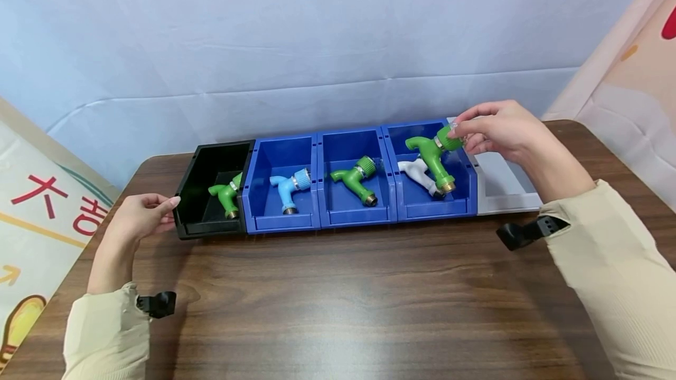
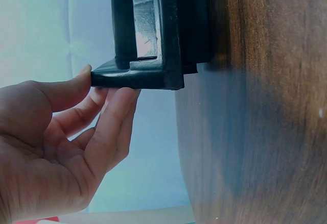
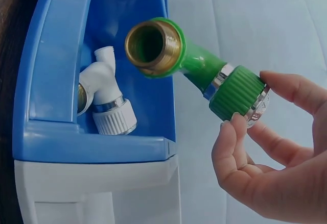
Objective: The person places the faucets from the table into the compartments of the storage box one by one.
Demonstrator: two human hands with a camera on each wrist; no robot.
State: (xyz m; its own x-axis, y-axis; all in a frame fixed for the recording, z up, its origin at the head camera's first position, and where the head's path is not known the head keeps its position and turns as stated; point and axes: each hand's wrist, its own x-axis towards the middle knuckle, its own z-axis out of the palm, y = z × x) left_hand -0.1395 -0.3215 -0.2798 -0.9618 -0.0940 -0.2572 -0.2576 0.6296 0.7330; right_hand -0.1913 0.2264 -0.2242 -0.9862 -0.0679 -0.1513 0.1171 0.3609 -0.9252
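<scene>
My right hand (image 1: 504, 128) grips a green tap (image 1: 434, 157) by its ridged knob, thumb and fingertips around it. The tap is held above the rightmost blue bin (image 1: 435, 210), brass threaded end downward. Below it in that bin lies a white tap (image 3: 104, 83), seen beside the green one in the right wrist view. On the far left, my left hand (image 1: 139, 216) pinches the side wall of a black bin (image 2: 153, 76) between thumb and fingers. Inside the black bin lies another green tap (image 1: 227, 197), partly hidden by the bin's right wall.
A light blue tap (image 1: 287, 189) lies in the left blue bin (image 1: 282, 223), and a green tap (image 1: 355, 180) in the middle blue bin (image 1: 359, 216). At the row's right end stands a pale grey bin (image 1: 509, 203). Behind the wooden table (image 1: 338, 298) hangs a pale cloth (image 1: 296, 34).
</scene>
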